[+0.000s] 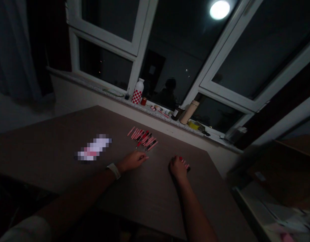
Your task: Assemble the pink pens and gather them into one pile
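Note:
A pile of slim pens (pixel 143 137) in pink, red and black lies on the brown table, roughly side by side. Just in front of it is my left hand (pixel 133 160), a pale band on its wrist, its fingers drawn together. Whatever they hold, if anything, is too dark to make out. Farther right, my right hand (pixel 178 167) rests low over the table with curled fingers. A smaller row of pens (pixel 186 165), pink with red and black ends, shows beside and partly under it; a red end is at its fingertips.
A lit phone-like screen (pixel 95 148), blurred out, lies on the table (pixel 56 144) at left. Along the windowsill (pixel 99 88) stand a red-checked white bottle (pixel 137 91), a small red jar (pixel 143 101), a dark jar (pixel 177 113) and a beige flask (pixel 189 112).

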